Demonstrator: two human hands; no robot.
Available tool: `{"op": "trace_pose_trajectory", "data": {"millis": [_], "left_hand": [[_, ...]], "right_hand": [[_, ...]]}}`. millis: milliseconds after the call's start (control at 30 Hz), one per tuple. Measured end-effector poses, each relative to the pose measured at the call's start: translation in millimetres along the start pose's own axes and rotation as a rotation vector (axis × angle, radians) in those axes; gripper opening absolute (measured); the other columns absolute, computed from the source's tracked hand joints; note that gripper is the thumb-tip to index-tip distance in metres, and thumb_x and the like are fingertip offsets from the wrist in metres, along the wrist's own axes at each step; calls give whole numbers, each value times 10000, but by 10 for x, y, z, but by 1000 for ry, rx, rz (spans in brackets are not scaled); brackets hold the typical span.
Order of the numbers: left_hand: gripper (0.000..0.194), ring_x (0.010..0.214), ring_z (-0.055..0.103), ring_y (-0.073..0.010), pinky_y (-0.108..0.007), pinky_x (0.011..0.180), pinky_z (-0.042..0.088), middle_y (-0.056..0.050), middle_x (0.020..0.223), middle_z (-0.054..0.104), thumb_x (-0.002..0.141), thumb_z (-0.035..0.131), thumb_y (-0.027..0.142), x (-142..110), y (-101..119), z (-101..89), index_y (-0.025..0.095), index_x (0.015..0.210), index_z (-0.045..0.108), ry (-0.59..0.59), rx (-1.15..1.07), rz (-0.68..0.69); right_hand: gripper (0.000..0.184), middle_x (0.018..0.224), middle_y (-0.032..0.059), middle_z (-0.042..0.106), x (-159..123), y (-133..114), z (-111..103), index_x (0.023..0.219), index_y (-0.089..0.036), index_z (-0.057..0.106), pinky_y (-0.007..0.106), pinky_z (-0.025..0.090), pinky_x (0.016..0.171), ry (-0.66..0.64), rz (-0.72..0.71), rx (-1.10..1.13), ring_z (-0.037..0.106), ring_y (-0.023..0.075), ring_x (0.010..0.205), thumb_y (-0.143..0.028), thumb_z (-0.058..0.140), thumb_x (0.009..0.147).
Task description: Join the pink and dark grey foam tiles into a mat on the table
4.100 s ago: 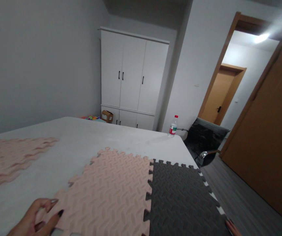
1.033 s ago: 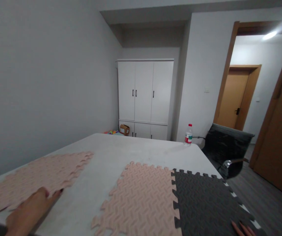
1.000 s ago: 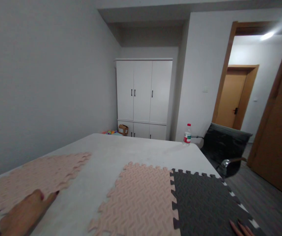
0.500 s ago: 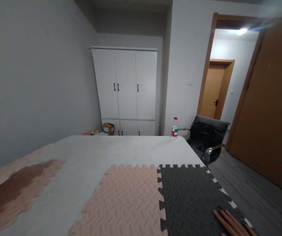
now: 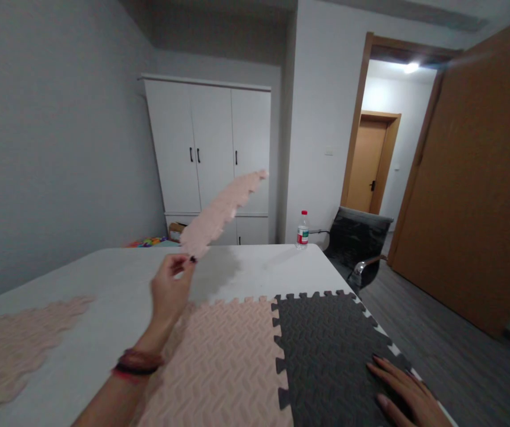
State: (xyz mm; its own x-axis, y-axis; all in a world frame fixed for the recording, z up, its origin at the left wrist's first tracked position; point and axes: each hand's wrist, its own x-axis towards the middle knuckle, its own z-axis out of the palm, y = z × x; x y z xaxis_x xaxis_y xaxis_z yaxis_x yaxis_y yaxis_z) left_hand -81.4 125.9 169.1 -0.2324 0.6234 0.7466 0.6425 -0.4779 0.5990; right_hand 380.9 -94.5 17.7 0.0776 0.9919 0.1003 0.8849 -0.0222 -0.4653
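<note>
One pink mat [image 5: 219,216] up off the white table [image 5: 108,279], near end pinched btwn thumb & fingers of my L hand [image 5: 170,290], slanting up toward far right. My R hand [image 5: 408,391] is palm-down, fingers extended, on the dark gray mat [image 5: 326,338], near right. Its L edge is meshed w/ a 2nd pink mat [image 5: 232,356], partly behind my L forearm. More pink matting [image 5: 19,338] near left. Red-cap bottle [image 5: 302,231] upright at table's far right corner, black chair [image 5: 357,237] just past it.
</note>
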Motion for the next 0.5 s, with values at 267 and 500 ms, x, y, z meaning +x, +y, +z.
{"op": "trace_pose_trajectory", "data": {"millis": [267, 500], "left_hand": [[193, 727, 564, -113, -280, 710, 468, 14, 765, 591, 834, 512, 348, -442, 216, 1862, 162, 800, 549, -690, 6, 177], [272, 788, 552, -146, -342, 751, 443, -17, 852, 588, 851, 480, 413, -814, -5, 2165, 154, 865, 563, -881, 248, 237]], "right_hand": [[548, 1279, 81, 531, 1173, 317, -761, 1234, -195, 503, 377, 345, 1022, 297, 48, 373, 473, 240, 1184, -529, 400, 811], [635, 1285, 123, 516, 2437, 617, -27, 1245, -93, 471, 369, 339, 1015, 159, 116, 247, 463, 231, 1193, -516, 388, 779]]}}
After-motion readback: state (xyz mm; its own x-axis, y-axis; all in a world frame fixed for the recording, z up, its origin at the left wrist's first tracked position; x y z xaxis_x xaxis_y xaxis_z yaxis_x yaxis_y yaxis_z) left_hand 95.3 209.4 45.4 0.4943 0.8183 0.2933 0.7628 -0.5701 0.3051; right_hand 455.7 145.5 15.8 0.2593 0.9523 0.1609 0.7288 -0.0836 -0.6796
